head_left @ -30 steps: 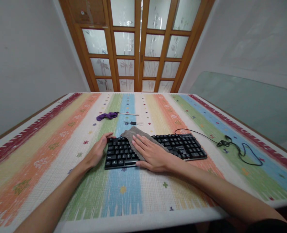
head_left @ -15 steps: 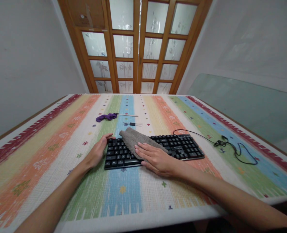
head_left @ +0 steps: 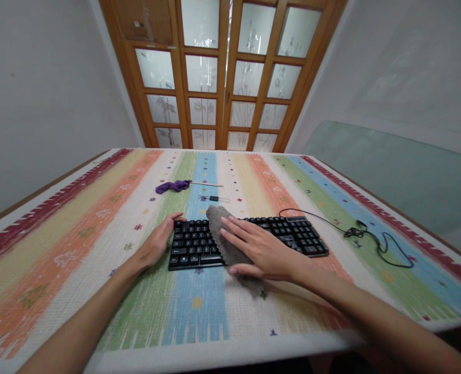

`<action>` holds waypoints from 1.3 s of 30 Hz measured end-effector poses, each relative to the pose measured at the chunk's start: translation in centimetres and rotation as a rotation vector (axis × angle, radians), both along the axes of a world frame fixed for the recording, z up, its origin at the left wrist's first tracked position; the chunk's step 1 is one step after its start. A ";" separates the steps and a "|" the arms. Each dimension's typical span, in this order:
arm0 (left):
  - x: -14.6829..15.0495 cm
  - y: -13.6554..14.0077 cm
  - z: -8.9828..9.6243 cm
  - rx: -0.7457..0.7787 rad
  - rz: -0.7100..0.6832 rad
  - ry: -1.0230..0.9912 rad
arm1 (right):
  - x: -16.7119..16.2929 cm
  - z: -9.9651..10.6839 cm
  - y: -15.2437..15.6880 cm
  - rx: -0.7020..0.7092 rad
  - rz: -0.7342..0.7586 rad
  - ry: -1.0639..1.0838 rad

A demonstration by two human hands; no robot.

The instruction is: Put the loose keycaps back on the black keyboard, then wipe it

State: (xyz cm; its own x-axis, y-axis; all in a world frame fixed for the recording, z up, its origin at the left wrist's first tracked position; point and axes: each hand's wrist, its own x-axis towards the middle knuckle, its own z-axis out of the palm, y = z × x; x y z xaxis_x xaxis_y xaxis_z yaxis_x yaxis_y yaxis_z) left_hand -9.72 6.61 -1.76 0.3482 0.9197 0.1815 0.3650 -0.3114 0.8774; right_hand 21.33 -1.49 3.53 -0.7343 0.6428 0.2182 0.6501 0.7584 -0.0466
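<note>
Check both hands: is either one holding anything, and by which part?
Neither grips anything. The right hand lies flat, pressing the middle of the grey cloth onto the black keyboard. The left hand rests against the keyboard's left end.

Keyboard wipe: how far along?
Done: can't tell which keys are clean. In hand: right hand presses the grey fuzzy cloth flat on the middle of the black corded keyboard, cloth trailing onto the striped tablecloth; left hand steadies the left end. Left: both key sections beside the cloth lie uncovered.
</note>
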 end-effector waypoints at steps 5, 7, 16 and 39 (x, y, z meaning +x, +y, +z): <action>0.0 0.1 -0.1 -0.005 -0.007 0.010 | 0.6 -2.8 2.4 -0.063 0.057 -0.057; -0.1 0.1 -0.1 -0.004 -0.005 0.014 | 0.4 -3.5 2.1 -0.028 0.010 -0.058; -0.2 0.1 -0.2 -0.001 0.006 0.013 | 0.2 -5.2 -0.3 0.165 0.019 -0.035; -0.2 0.2 -0.3 -0.020 -0.016 0.021 | 3.7 -2.1 0.2 0.089 -0.093 -0.059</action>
State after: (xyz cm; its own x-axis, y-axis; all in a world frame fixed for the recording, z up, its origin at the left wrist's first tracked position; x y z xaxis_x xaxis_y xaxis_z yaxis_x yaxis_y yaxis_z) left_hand -9.89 6.79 -2.10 0.3668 0.9172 0.1555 0.3788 -0.2999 0.8755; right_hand 25.04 -1.30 1.48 -0.6855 0.6891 0.2352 0.7177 0.6939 0.0584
